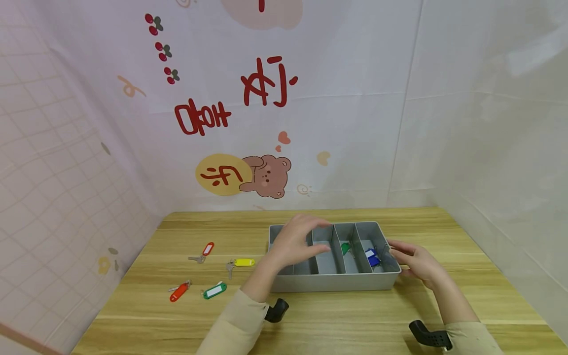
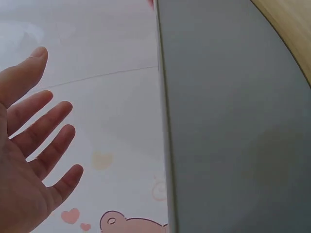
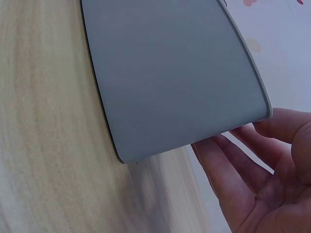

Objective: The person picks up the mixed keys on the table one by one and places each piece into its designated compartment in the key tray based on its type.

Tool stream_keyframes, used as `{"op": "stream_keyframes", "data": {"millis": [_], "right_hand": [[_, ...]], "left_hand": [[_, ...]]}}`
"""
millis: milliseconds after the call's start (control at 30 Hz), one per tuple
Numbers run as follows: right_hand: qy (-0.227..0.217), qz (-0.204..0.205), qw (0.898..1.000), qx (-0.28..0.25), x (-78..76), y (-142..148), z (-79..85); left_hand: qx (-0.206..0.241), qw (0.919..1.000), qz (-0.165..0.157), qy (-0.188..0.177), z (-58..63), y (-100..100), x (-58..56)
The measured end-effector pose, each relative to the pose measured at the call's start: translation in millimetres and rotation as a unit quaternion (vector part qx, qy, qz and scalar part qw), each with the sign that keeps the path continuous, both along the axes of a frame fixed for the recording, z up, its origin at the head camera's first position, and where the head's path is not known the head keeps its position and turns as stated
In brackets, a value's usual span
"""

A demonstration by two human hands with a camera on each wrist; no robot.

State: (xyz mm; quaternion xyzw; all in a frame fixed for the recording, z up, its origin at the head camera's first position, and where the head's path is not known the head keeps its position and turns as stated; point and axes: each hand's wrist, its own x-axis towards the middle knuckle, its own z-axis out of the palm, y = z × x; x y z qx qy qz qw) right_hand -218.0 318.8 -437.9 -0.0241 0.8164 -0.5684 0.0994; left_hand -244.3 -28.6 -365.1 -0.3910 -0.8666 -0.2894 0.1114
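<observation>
A long grey divided box (image 1: 333, 283) stands on the table. Above its left part hovers my left hand (image 1: 293, 241), thumb and fingers spread apart with nothing between them; the left wrist view shows the same bare palm (image 2: 29, 160) beside the box's side wall (image 2: 233, 116). My right hand (image 1: 419, 266) rests its fairly straight fingers against the box's right end, as the right wrist view of the fingers (image 3: 228, 179) also shows. Blue key tags (image 1: 373, 258) lie in the rightmost compartment, a green key tag (image 1: 345, 248) in the one beside it. My left hand hides part of the left compartments.
Left of the box, keys with tags lie on the wooden table (image 1: 337, 320): a red tag (image 1: 208, 248), a yellow tag (image 1: 244, 262), another red tag (image 1: 179, 292) and a green tag (image 1: 215, 291). A printed white cloth (image 1: 346, 123) hangs behind and at both sides.
</observation>
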Motion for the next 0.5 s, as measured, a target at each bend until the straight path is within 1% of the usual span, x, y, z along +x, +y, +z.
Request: {"op": "stream_keyframes", "data": {"millis": [300,500], "right_hand": [[0.001,0.002,1.000,0.001,-0.1,0.5,-0.1],[0.000,0.002,1.000,0.002,-0.3,0.9,-0.6]], "left_hand": [[0.011,0.9988,0.000,0.048,2.9,-14.2,5.5],[0.022,0.9983,0.005,0.053,0.5,-26.7,8.2]]}}
